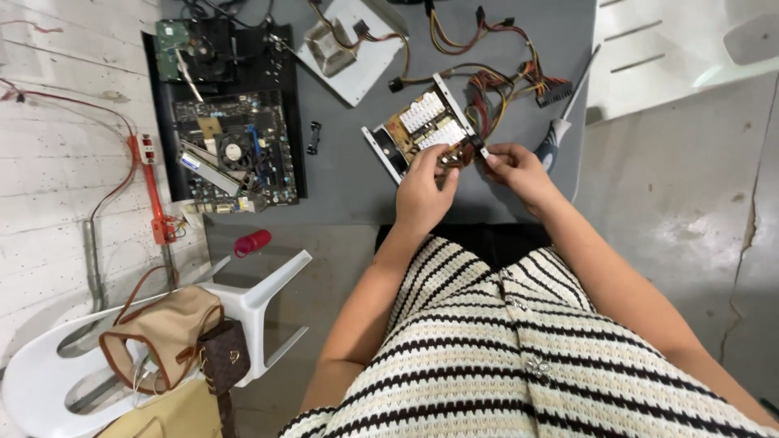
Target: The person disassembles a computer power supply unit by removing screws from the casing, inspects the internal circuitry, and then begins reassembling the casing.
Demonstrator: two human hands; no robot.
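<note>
Here the left hand [423, 191] rests curled on the near edge of the board [422, 126]. The right hand [513, 169] pinches a small plug [479, 146] tight. The board lies tilted on the grey table [349, 174], its long side running up toward the wires [503, 81].

Obscured and cut-off items, head view.

The left hand [422, 191] covers the near edge of the open power supply board [422, 126]; the small part pinched at the right hand [519, 172] is too small to identify. The screwdriver [560, 130] handle is partly hidden behind that hand. The wire bundle [503, 81] and grey table [349, 186] run off the top edge. The white chair [260, 300] and tan bag [162, 332] are cut at bottom-left. Motherboard [231, 150] components are too fine to read.
</note>
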